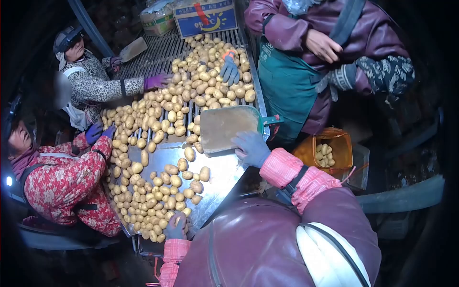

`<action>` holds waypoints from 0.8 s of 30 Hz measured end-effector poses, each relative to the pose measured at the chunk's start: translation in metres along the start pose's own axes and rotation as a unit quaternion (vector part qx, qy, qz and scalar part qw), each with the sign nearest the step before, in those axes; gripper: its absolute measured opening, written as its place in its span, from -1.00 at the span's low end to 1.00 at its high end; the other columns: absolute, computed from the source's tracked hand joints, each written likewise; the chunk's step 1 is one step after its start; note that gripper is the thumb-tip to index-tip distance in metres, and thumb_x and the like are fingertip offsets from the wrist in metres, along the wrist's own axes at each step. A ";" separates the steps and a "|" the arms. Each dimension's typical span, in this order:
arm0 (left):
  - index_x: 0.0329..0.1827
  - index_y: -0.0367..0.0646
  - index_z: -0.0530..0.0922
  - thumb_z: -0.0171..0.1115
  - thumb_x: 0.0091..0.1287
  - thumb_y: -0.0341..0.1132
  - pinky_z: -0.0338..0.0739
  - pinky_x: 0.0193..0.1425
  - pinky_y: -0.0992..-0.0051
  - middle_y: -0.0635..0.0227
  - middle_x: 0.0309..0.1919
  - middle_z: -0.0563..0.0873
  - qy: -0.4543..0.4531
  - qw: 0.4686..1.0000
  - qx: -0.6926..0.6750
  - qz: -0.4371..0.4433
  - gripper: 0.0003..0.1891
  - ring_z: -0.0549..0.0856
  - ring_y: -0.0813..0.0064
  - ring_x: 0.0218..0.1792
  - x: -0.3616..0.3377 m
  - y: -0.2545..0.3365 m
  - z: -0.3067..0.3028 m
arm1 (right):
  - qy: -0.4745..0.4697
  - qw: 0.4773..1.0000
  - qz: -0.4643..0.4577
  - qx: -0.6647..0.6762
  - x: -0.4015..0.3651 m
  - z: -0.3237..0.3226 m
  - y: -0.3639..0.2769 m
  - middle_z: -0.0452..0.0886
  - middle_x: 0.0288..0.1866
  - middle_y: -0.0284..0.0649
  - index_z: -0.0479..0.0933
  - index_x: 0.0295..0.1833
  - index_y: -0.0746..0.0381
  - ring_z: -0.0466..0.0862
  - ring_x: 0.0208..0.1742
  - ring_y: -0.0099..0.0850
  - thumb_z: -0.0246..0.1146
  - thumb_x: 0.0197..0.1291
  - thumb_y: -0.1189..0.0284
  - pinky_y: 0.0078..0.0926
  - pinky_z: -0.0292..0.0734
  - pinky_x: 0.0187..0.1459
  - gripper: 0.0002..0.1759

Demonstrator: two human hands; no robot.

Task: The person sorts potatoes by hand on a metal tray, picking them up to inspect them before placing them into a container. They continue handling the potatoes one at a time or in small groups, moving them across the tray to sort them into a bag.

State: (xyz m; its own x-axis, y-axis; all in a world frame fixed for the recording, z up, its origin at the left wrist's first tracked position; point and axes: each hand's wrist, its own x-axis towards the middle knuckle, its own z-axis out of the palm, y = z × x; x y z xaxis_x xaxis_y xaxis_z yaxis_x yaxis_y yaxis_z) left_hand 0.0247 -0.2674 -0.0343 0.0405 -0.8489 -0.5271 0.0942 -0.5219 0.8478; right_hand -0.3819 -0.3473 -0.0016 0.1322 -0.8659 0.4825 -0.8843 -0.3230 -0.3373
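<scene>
My left hand (177,226), in a grey-blue glove, is at the near edge of the metal sorting table, its fingers curled around a potato (180,218). A heap of potatoes (148,201) lies right beside it. My right hand (251,149), gloved alike, rests at the near right corner of a scoop (227,128), with its fingers stretched over the rim. The scoop has a flat, dirt-brown pan and a green back with a handle (271,120) pointing right. It lies on the table among the potatoes, and no potato shows in its pan.
Potatoes cover the slatted rack (153,55) up to the cardboard box (205,18). Two people work along the left side, purple gloves (157,82) among the potatoes. A person in a green apron (287,91) stands at right, above an orange basket (342,143). A blue-gloved hand (230,71) touches potatoes.
</scene>
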 end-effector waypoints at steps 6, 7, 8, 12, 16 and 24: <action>0.03 -0.34 0.55 0.34 0.33 -0.35 0.60 -0.39 0.53 0.25 -0.34 0.67 0.022 0.998 0.056 0.018 -0.70 0.65 0.52 -0.44 0.001 -0.001 -0.003 | -0.244 0.965 0.047 -0.087 -0.002 0.053 0.040 0.60 -0.12 -0.20 0.55 -0.06 0.07 0.62 -0.06 -0.14 0.34 -0.06 0.26 -0.09 0.48 -0.05 -0.62; 0.02 -0.34 0.55 0.34 0.33 -0.35 0.60 -0.40 0.53 0.24 -0.35 0.67 0.026 0.999 0.040 0.011 -0.70 0.65 0.51 -0.46 0.003 -0.003 -0.004 | -0.290 0.948 0.078 -0.106 0.001 0.045 0.030 0.61 -0.10 -0.21 0.55 -0.05 0.06 0.63 -0.01 -0.16 0.34 -0.04 0.24 -0.08 0.48 -0.01 -0.62; 0.02 -0.34 0.54 0.34 0.34 -0.34 0.60 -0.42 0.53 0.23 -0.36 0.67 0.030 0.999 0.024 0.003 -0.70 0.65 0.50 -0.47 0.006 -0.002 -0.001 | -0.287 0.948 0.081 -0.110 0.004 0.038 0.026 0.61 -0.08 -0.22 0.56 -0.04 0.06 0.62 0.03 -0.18 0.33 -0.01 0.22 -0.09 0.47 0.03 -0.62; -0.01 -0.28 0.58 0.41 0.26 -0.34 0.61 -0.42 0.46 0.25 -0.40 0.68 0.025 0.999 0.007 0.019 -0.69 0.64 0.48 -0.50 -0.001 0.007 0.006 | -0.269 0.956 0.084 -0.077 0.001 0.046 0.032 0.60 -0.04 -0.25 0.56 -0.05 0.06 0.60 0.08 -0.20 0.31 0.02 0.19 -0.11 0.44 0.08 -0.64; -0.03 -0.29 0.57 0.36 0.28 -0.34 0.62 -0.43 0.44 0.25 -0.45 0.65 0.033 0.999 0.011 0.012 -0.72 0.64 0.44 -0.51 0.000 0.007 0.011 | -0.259 0.959 0.091 -0.064 -0.003 0.044 0.033 0.60 -0.03 -0.26 0.56 -0.04 0.06 0.59 0.09 -0.22 0.28 0.05 0.18 -0.13 0.42 0.10 -0.64; -0.04 -0.26 0.57 0.34 0.33 -0.29 0.54 -0.47 0.55 0.27 -0.45 0.64 0.016 1.000 0.007 0.012 -0.74 0.59 0.51 -0.57 0.007 -0.004 0.000 | -0.254 0.960 0.092 -0.075 -0.001 0.037 0.027 0.61 -0.04 -0.26 0.57 -0.06 0.06 0.59 0.09 -0.22 0.27 0.05 0.19 -0.14 0.42 0.10 -0.66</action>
State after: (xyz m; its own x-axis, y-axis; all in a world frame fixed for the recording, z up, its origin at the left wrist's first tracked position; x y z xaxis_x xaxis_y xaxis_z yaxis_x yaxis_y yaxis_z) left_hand 0.0244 -0.2716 -0.0413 0.0742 -0.8579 -0.5084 0.0782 -0.5033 0.8606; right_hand -0.3894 -0.3688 -0.0412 0.1355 -0.9898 -0.0433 -0.9629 -0.1213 -0.2413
